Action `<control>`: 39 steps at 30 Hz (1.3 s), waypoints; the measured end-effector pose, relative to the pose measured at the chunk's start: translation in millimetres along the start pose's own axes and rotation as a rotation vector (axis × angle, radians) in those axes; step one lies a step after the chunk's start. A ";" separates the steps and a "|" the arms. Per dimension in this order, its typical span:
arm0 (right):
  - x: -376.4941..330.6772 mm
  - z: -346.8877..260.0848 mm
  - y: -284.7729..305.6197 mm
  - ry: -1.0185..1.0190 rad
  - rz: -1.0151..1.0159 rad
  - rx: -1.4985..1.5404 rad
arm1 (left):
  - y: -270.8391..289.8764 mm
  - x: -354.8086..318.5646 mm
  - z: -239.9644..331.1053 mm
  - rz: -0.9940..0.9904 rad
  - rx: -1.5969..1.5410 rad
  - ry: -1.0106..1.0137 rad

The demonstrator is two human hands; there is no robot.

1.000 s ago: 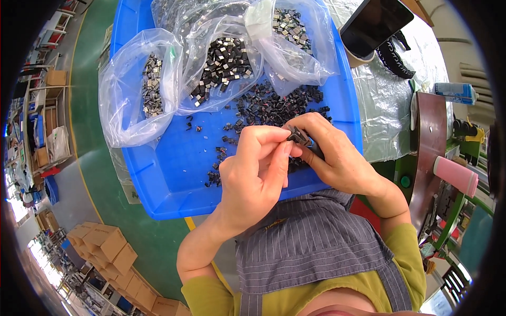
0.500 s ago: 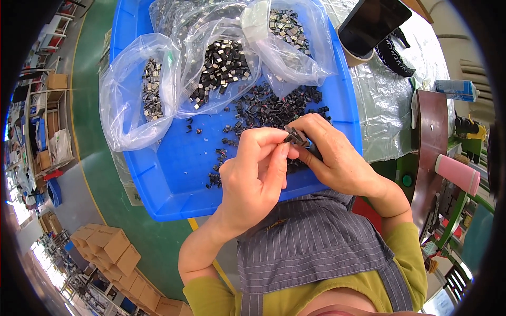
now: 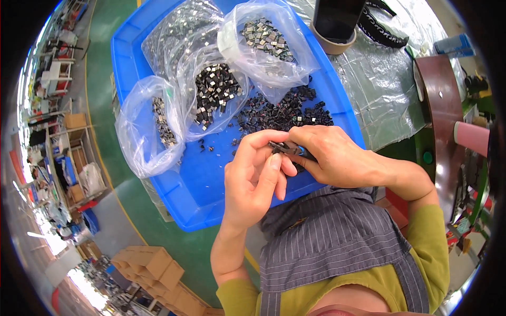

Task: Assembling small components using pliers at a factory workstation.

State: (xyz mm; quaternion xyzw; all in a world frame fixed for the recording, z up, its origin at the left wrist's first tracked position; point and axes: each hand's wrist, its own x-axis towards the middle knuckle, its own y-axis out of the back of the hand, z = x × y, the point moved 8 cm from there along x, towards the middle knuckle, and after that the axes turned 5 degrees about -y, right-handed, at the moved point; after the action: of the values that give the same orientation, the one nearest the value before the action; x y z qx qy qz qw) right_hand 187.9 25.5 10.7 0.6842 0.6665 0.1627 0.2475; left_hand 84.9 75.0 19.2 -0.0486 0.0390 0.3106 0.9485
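Observation:
My right hand (image 3: pixel 340 155) is closed round small pliers (image 3: pixel 293 151) with dark jaws and blue-and-black handles. Their jaws point left, at a tiny black part (image 3: pixel 275 151) pinched in the curled fingers of my left hand (image 3: pixel 250 181). Fingertips hide most of that part, so whether the jaws grip it I cannot tell. Both hands hover over the near side of a blue tray (image 3: pixel 197 203). Just beyond them lies a loose heap of small black parts (image 3: pixel 274 113).
Inside the tray, clear plastic bags hold many small pieces: black and silver ones (image 3: pixel 217 87), silvery ones at right (image 3: pixel 266 39), more at left (image 3: pixel 162 124). A phone (image 3: pixel 337 18) leans in a round holder (image 3: pixel 334 46) at the far right. Cardboard boxes (image 3: pixel 153 268) stand on the floor.
The view has shifted, so the tray and bags sit differently in the picture. My left fingers have loosened from a tight pinch, and the pliers' jaws reach further in between them.

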 end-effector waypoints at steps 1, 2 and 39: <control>0.0 2.7 -2.2 -0.019 -0.037 0.029 | -0.7 0.0 1.3 0.017 -0.061 -0.016; -0.1 3.9 -5.2 -0.039 -0.067 0.059 | -0.5 -0.3 2.1 0.027 -0.122 -0.033; -3.5 2.5 -8.6 0.025 -0.233 0.272 | 18.3 -13.2 1.0 0.247 -0.050 -0.303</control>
State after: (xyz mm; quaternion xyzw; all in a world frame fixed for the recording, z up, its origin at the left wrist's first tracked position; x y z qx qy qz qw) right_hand 181.9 21.7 4.2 0.6276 0.7600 0.0497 0.1614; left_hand 63.5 82.0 20.3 -0.0198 -0.1062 0.4292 0.8967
